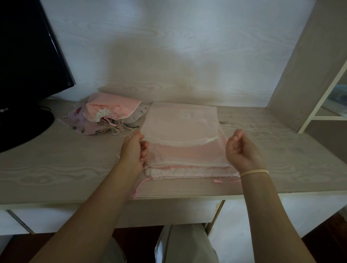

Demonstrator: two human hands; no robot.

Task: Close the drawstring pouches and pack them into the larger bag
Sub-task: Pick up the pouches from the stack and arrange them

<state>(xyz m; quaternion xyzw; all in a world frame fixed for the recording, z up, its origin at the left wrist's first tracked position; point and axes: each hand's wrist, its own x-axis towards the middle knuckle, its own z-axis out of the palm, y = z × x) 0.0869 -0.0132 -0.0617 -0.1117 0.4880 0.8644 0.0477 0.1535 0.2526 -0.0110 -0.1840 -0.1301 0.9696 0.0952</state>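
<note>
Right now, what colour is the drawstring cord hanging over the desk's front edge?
Pink; the drawstring cord shows best in the head view.

Dim indoor light, brightest on the far wall (176, 27), where a soft glow fades downward into a broad grey shadow just above the desk (62, 164). The monitor (18, 57) at left is nearly black, with little detail. Straight edges bow toward the corners from the wide lens. The shelf (335, 117) at right looks soft and hazy.

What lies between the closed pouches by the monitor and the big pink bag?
Nothing visible does: the pouches sit just left of the large pink bag, bare desk between; left hand at the bag's left edge.
</note>
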